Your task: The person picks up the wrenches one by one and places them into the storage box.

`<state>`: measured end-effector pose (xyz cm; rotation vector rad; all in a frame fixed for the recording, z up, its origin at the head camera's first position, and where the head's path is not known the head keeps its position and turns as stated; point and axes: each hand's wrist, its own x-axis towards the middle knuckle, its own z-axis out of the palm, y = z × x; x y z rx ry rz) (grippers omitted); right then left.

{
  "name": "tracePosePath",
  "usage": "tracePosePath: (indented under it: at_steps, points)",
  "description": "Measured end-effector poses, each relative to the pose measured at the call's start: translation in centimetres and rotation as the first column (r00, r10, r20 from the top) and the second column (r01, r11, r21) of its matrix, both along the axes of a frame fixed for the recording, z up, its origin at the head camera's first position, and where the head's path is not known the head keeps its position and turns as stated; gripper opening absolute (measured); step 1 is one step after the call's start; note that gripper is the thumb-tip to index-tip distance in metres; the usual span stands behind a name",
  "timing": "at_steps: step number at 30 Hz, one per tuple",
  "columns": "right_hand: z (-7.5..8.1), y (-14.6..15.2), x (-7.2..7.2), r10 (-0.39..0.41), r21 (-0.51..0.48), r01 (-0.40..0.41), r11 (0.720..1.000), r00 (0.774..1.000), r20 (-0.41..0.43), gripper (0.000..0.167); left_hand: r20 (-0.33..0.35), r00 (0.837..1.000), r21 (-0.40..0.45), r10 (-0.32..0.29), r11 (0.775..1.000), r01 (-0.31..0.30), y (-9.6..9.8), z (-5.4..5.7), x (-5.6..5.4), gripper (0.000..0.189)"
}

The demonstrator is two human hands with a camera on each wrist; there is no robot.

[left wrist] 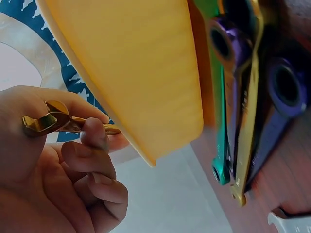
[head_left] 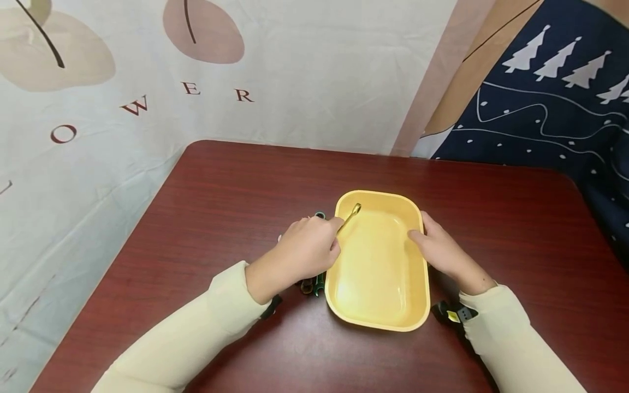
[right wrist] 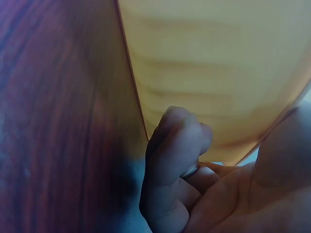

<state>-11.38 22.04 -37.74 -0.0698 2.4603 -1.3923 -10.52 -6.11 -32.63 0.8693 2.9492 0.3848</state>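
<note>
My left hand (head_left: 309, 246) pinches a gold wrench (head_left: 350, 217) between thumb and fingers, its ring end over the upper left part of a yellow tray (head_left: 375, 323). The left wrist view shows the wrench's open end (left wrist: 41, 124) by the palm and the tray's outer wall beyond. My right hand (head_left: 442, 248) grips the tray's right rim, thumb on the inside and fingers outside. In the right wrist view those fingers (right wrist: 175, 145) curl against the tray's outer wall (right wrist: 194, 73). No other thing lies inside the tray.
Left of the tray, partly under my left hand, lies a pile of wrenches: a green one (left wrist: 221, 145), a gold one (left wrist: 249, 126), purple ones (left wrist: 277, 126) and a silver one (left wrist: 291, 223). They rest on a dark red wooden table (head_left: 236, 180). Printed cloth (head_left: 319, 82) hangs behind.
</note>
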Motion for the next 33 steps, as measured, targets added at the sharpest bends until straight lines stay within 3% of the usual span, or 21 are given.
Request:
tracePosePath:
  at_steps: [13, 20, 33]
  points:
    - [-0.2, 0.1, 0.1, -0.006, 0.0, 0.006, 1.0, 1.0, -0.006, 0.052, -0.034, 0.998, 0.0, -0.046, 0.999, 0.046, 1.5, -0.1, 0.0, 0.012]
    - [-0.3, 0.1, 0.1, -0.007, -0.001, 0.007, 1.0, 1.0, -0.007, 0.053, -0.014, 0.998, -0.033, -0.061, 0.998, 0.061, 2.5, -0.3, 0.1, 0.017]
    - [-0.2, 0.1, 0.0, -0.006, 0.001, 0.006, 1.0, 1.0, -0.016, 0.052, -0.111, 0.98, -0.113, -0.166, 0.982, 0.154, 3.7, -1.2, 0.0, 0.007]
